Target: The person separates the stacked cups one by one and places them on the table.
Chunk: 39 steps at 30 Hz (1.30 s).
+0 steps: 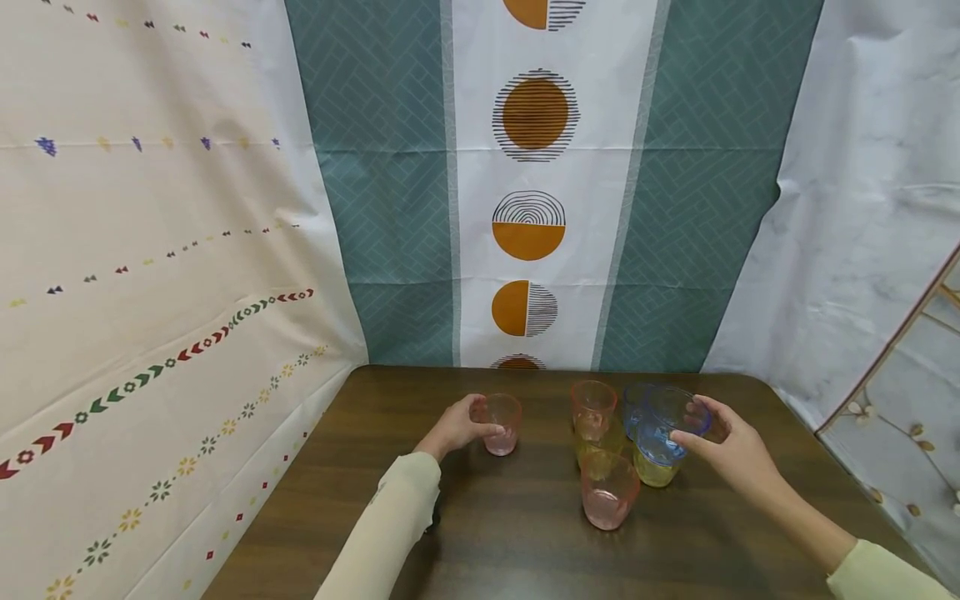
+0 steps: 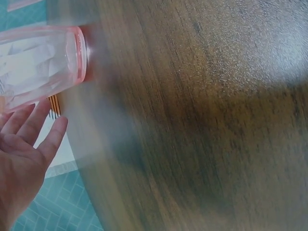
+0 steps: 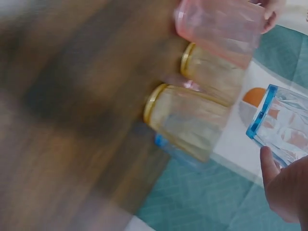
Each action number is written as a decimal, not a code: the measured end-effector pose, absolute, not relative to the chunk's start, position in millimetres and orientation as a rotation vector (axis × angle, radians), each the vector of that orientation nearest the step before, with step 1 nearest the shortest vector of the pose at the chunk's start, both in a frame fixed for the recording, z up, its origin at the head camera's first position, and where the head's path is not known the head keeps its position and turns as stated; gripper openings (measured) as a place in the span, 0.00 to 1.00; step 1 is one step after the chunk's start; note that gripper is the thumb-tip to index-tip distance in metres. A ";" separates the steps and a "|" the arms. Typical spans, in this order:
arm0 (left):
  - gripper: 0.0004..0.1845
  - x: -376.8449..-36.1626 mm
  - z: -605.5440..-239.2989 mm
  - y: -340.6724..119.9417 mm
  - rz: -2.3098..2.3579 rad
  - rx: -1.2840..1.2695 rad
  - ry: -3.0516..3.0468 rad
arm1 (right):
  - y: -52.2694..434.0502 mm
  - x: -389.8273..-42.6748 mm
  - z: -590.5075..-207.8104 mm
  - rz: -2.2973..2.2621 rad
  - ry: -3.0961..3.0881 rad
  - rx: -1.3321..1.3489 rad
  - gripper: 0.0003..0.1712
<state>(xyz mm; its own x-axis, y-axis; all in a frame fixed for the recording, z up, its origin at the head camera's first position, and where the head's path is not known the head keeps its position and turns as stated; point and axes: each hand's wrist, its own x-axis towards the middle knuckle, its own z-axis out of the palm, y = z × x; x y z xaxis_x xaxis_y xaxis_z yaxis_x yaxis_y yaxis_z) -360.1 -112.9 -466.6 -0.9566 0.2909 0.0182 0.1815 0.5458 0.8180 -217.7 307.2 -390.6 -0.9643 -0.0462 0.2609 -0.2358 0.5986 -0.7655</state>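
Observation:
My left hand (image 1: 456, 425) grips a pink clear cup (image 1: 501, 437) at the middle left of the table, thumb in front and fingers at its side. My right hand (image 1: 733, 443) holds a blue clear cup (image 1: 663, 442) by its side, raised above the table. Just below the raised cup stands a yellow cup (image 1: 656, 475), partly hidden by it in the head view. In the right wrist view, the blue cup (image 3: 284, 126) is apart from the yellow cup (image 3: 185, 120). A second blue cup (image 1: 632, 403) stands behind, mostly covered.
Left of the raised blue cup, a pink cup (image 1: 611, 507) stands in front, another yellow cup (image 1: 600, 454) behind it, and a further pink cup (image 1: 592, 398) at the back. The brown wooden table (image 1: 510, 542) meets patterned cloth hangings (image 1: 397, 208) at its far edge.

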 end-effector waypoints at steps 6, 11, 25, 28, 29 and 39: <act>0.45 -361.1 -466.6 -112.1 1.379 0.407 2.659 | 319.6 -211.8 -407.9 1.212 -2.653 0.243 0.48; 0.44 -360.0 -465.6 -111.5 1.378 0.412 2.664 | 322.2 -207.0 -418.4 1.191 -2.652 0.241 0.47; 0.46 -359.7 -466.3 -111.6 1.387 0.403 2.644 | 319.0 -195.0 -450.3 1.305 -2.662 0.249 0.49; 0.46 -359.3 -466.1 -111.4 1.392 0.402 2.640 | 320.7 -196.1 -464.3 1.346 -2.652 0.241 0.50; 0.46 -359.4 -466.0 -111.3 1.392 0.402 2.639 | 321.1 -196.5 -469.0 1.347 -2.652 0.237 0.50; 0.45 -359.3 -466.0 -111.9 1.394 0.413 2.653 | 320.8 -200.0 -496.8 1.331 -2.646 0.209 0.49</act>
<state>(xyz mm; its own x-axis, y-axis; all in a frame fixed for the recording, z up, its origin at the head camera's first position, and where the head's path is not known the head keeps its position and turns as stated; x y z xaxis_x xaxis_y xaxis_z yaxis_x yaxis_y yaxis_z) -359.3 -111.9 -466.0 -0.9560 0.2924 0.0236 0.1852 0.5395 0.8214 -200.0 320.8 -496.8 -0.9753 -0.0476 0.2155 -0.2014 0.5914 -0.7808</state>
